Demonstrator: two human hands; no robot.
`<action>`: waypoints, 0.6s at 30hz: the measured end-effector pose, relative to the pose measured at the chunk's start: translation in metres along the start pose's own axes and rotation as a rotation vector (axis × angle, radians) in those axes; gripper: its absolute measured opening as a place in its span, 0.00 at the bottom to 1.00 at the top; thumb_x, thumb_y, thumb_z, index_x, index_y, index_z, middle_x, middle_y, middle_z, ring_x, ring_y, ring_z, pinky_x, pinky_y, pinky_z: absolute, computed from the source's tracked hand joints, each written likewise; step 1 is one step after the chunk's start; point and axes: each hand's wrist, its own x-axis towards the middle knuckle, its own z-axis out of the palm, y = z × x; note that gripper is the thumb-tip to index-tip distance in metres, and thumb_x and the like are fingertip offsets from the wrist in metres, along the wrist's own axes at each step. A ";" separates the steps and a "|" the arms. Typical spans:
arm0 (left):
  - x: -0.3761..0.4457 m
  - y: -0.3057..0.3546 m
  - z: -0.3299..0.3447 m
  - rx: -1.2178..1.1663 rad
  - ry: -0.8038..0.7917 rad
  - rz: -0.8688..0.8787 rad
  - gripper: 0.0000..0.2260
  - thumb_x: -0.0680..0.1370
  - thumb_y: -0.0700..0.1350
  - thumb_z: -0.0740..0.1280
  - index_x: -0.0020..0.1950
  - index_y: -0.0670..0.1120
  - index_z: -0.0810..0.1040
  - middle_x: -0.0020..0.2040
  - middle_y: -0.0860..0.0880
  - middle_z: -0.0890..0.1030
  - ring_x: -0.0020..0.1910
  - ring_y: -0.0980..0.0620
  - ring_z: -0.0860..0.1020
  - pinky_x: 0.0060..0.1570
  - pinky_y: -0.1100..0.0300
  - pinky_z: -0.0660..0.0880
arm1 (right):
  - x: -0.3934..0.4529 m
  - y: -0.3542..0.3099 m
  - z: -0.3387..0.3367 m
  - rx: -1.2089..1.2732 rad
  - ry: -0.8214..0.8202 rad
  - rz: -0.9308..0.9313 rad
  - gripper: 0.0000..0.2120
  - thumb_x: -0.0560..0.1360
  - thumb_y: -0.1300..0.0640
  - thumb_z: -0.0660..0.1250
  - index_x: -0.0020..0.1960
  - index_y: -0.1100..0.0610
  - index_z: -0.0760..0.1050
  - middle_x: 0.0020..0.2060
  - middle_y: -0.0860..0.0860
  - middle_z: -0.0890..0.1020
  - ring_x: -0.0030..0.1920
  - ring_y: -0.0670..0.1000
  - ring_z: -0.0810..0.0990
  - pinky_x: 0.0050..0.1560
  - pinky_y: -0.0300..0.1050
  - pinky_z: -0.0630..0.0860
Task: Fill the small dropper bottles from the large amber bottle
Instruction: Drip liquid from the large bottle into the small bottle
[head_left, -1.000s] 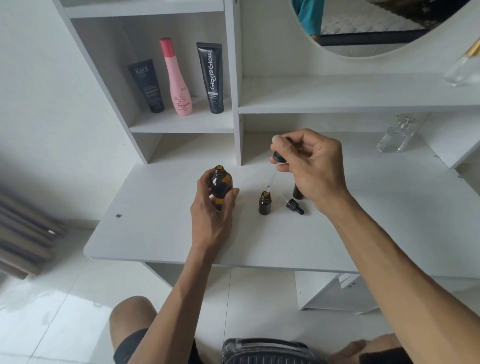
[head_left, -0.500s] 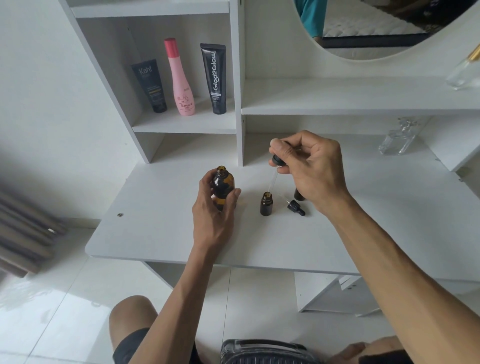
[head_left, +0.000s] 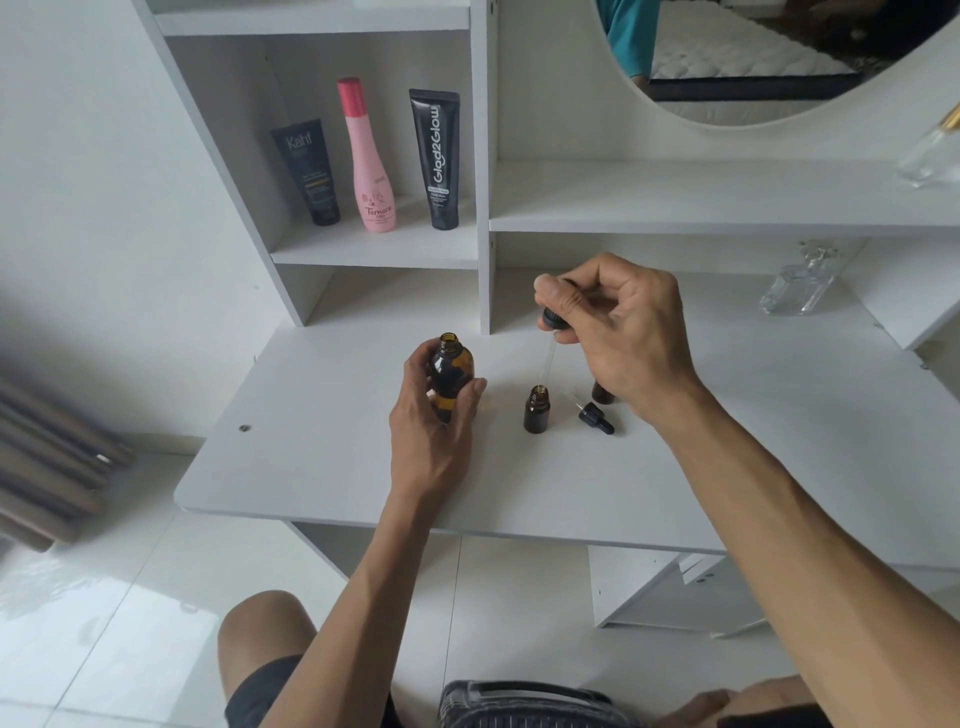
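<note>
My left hand (head_left: 434, 426) grips the large amber bottle (head_left: 451, 370), which stands upright and uncapped on the white desk (head_left: 322, 467). My right hand (head_left: 623, 332) pinches the black bulb of a dropper (head_left: 551, 325). Its glass tube points down, with the tip at the mouth of a small open dark bottle (head_left: 537, 410). A second small bottle (head_left: 602, 392) stands mostly hidden behind my right hand. A loose black dropper cap (head_left: 596, 417) lies on the desk between them.
On the left shelf stand a dark Kahf tube (head_left: 309, 171), a pink bottle (head_left: 366, 161) and a black Glad2Glow tube (head_left: 436, 161). A clear glass bottle (head_left: 797, 288) lies at the back right. A mirror (head_left: 779, 62) hangs above.
The dropper's tip has come down to the small bottle's mouth. My left hand keeps its hold on the amber bottle.
</note>
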 end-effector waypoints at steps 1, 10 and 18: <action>0.000 0.000 0.000 0.002 -0.001 -0.002 0.20 0.79 0.48 0.71 0.65 0.66 0.68 0.54 0.63 0.81 0.47 0.48 0.83 0.52 0.43 0.81 | 0.000 0.000 0.000 -0.003 -0.001 -0.002 0.12 0.76 0.53 0.74 0.43 0.63 0.81 0.37 0.57 0.86 0.37 0.50 0.86 0.40 0.49 0.85; 0.000 0.000 0.000 0.005 -0.004 0.001 0.20 0.80 0.48 0.71 0.65 0.65 0.68 0.54 0.64 0.80 0.47 0.52 0.83 0.52 0.46 0.81 | 0.001 -0.001 0.002 -0.017 -0.006 -0.016 0.12 0.75 0.53 0.74 0.43 0.63 0.81 0.37 0.57 0.86 0.36 0.50 0.86 0.39 0.51 0.85; 0.000 -0.002 0.000 -0.003 0.006 0.012 0.20 0.79 0.48 0.71 0.66 0.63 0.69 0.55 0.58 0.81 0.47 0.52 0.83 0.52 0.45 0.81 | 0.001 0.000 0.004 -0.021 -0.007 -0.030 0.13 0.75 0.53 0.74 0.43 0.63 0.81 0.37 0.57 0.86 0.36 0.49 0.86 0.39 0.51 0.85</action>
